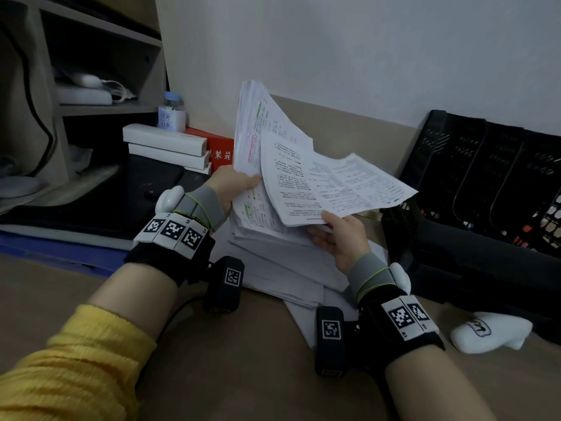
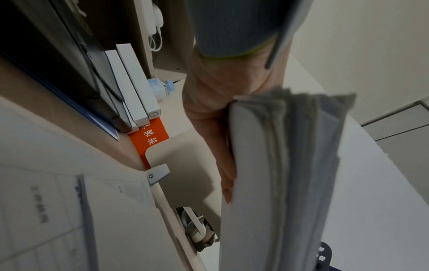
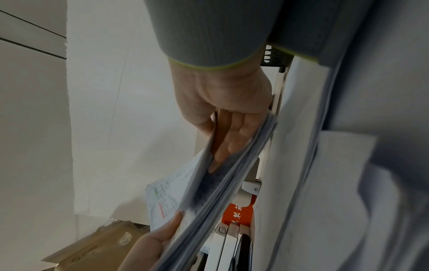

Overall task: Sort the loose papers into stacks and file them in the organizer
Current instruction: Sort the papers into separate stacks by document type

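A thick bundle of printed papers [image 1: 267, 165] is lifted off the desk in both hands. My left hand [image 1: 233, 185] grips its left edge, thumb on the printed face, and holds that part nearly upright; seen edge-on, the bundle [image 2: 278, 165] fills the left wrist view. My right hand [image 1: 337, 235] pinches the lower edge of some sheets [image 1: 349, 186] fanned out to the right, with fingers [image 3: 234, 135] slid between the pages. More white papers [image 1: 282, 268] lie in a loose pile on the desk under the bundle. The black mesh organizer [image 1: 491, 165] leans at the right.
White boxes [image 1: 165, 144] are stacked on a red carton [image 1: 221, 150] at the back left, with a bottle [image 1: 173, 115] on top. Shelves [image 1: 100, 86] stand at far left. A black case [image 1: 485, 262] lies under the organizer, and a white object [image 1: 491, 331] by my right wrist.
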The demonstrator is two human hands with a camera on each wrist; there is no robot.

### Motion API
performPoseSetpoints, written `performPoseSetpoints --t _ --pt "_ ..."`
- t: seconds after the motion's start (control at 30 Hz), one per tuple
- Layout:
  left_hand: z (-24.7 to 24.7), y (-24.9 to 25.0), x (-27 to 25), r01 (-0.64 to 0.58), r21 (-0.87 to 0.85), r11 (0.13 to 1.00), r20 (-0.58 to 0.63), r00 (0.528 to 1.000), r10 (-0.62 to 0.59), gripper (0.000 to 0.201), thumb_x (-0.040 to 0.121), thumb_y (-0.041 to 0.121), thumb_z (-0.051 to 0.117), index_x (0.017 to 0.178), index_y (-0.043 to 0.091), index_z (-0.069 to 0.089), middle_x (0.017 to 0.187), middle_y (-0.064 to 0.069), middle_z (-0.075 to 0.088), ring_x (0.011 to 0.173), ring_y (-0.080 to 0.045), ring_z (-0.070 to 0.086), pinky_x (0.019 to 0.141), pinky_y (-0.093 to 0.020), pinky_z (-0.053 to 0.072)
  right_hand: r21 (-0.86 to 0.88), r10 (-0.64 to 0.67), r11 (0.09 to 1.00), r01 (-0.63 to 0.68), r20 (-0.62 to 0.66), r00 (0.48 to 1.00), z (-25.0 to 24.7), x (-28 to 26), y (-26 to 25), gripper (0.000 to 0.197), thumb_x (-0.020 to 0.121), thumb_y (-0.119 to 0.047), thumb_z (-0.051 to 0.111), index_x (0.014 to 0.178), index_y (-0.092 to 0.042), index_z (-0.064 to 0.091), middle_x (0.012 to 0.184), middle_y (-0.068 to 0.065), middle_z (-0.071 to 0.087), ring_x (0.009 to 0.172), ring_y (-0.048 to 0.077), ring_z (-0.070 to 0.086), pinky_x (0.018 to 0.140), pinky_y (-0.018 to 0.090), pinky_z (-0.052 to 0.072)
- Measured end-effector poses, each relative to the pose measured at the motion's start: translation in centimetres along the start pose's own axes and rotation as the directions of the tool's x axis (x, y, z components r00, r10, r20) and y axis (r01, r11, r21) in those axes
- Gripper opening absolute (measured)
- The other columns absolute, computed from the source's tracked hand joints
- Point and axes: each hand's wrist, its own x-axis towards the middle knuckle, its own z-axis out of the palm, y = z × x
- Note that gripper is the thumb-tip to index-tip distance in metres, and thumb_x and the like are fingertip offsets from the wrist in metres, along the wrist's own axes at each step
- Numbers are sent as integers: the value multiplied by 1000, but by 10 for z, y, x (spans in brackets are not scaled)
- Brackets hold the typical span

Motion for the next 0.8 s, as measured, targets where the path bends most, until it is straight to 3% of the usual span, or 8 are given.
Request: performPoseSetpoints --t 0.07,0.23,0.33,0.43,0.5,0.6,0.73,0.8 --pt "0 -1 0 -16 -26 1000 0 1000 16 46 90 14 65 132 -1 52 124 -15 63 99 -29 64 78 -38 54 -53 8 999 -7 26 1000 2 -1 0 5 95 -13 54 99 -14 56 83 0 69 61 13 69 52 20 51" --pt "3 0 -1 -56 -65 996 10 998 57 46 93 30 61 130 2 54 119 -11 65 98 -26 67 80 -35 58 -91 -51 995 50 -13 999 5 0 0 13 94 -8 55 83 -14 56 74 1 68 44 5 64 45 16 45" --pt "4 -1 -2 -72 -52 996 19 997 73 52 92 37 61 131 2 54 123 -13 65 105 -31 66 93 -44 54 -121 -70 990 65 -31 997 6 0 1 15 92 -7 58 78 -11 55 66 4 64 37 7 58 38 15 42" --pt "9 -2 -5 -95 -29 995 32 995 96 49 93 34 60 129 1 56 123 -11 64 107 -30 65 96 -44 52 -189 -74 980 64 -46 996 6 2 3 24 89 -9 63 69 -9 50 66 11 60 30 8 42 38 17 36" --pt "13 -3 -5 -102 8 995 48 994 101 46 93 32 60 128 3 58 122 -12 65 107 -30 65 96 -45 52 -226 -73 972 69 -13 997 7 2 4 18 90 -11 62 73 -7 56 63 7 66 30 7 37 38 15 32" --pt "12 -2 -5 -113 70 991 58 992 109 43 92 30 63 125 4 60 115 -10 68 100 -30 67 92 -45 53 -237 -75 969 75 9 997 9 0 4 14 91 -12 60 78 -7 61 58 -1 68 31 7 39 36 13 31" --pt "8 -2 -2 -90 98 991 21 996 88 37 93 17 61 125 -1 57 111 -10 66 93 -29 67 83 -39 55 -212 -18 977 30 57 998 9 -2 2 11 92 -16 61 88 -6 64 71 4 69 35 8 41 39 16 30" --pt "3 -2 -1 -71 134 988 21 997 69 39 93 16 62 127 -1 57 113 -11 67 95 -30 68 85 -41 56 -173 44 984 -33 60 997 8 -2 2 12 92 -22 61 89 -11 64 72 3 69 37 9 42 40 17 31"
